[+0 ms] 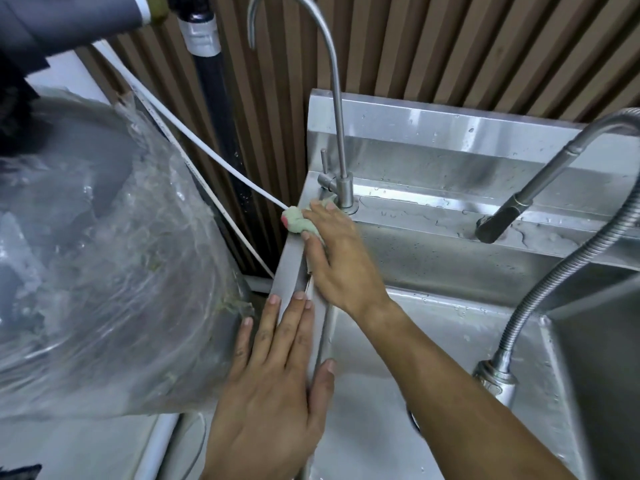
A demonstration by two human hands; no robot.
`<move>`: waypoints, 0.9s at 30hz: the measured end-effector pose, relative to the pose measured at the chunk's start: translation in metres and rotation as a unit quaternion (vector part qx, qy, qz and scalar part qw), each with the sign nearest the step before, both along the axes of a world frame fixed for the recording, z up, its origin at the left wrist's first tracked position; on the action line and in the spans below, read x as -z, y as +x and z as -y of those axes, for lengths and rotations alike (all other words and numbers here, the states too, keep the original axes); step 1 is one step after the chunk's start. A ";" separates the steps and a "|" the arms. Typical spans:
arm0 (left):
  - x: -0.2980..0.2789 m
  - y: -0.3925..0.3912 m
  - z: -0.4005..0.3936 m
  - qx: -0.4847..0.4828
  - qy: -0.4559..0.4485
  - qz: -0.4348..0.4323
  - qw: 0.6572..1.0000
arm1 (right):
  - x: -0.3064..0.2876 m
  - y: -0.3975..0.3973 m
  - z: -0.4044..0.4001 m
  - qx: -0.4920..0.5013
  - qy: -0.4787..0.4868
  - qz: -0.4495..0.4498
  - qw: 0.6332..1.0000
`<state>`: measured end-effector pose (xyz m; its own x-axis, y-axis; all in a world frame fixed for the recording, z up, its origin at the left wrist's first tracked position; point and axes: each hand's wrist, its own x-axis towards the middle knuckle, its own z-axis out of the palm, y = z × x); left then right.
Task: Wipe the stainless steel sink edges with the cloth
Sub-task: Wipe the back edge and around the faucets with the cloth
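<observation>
I am laying my left hand [277, 368] flat, fingers straight; my right hand [341, 258], just ahead, is pressing palm-down, fingers extended.

The cloth [300, 221] is pressed on the sink's left edge [294, 268] by the right hand [337, 258], just before the slim tap [341, 188]; the left hand [277, 368] is laid nearer (same edge), a bagged bin [104, 254] to its left.

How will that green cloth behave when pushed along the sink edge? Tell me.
Probably floppy: the cloth is bunched under the right hand. Likely light and prone to bunching. The wet sink edge probably lets it glide.
</observation>
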<state>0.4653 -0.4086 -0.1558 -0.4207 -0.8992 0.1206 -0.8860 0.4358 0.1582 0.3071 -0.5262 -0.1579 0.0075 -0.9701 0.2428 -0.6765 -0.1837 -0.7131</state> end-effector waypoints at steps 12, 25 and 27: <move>-0.022 -0.031 0.094 0.052 0.059 0.009 0.997 | -0.083 -0.070 0.049 0.114 -0.219 -0.133 0.960; -0.014 -0.032 0.094 0.046 0.049 -0.001 0.998 | -0.071 -0.109 0.118 -0.039 -0.230 -0.584 0.777; -0.014 -0.034 0.094 0.046 0.047 -0.002 0.998 | -0.079 -0.106 0.125 -0.087 -0.246 -0.613 0.746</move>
<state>0.4316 -0.5025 -0.1423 -0.5024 -0.8637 0.0395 -0.8419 0.4991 0.2053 0.2009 -0.6514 -0.0789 0.6314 -0.7247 0.2760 -0.7003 -0.3799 0.6044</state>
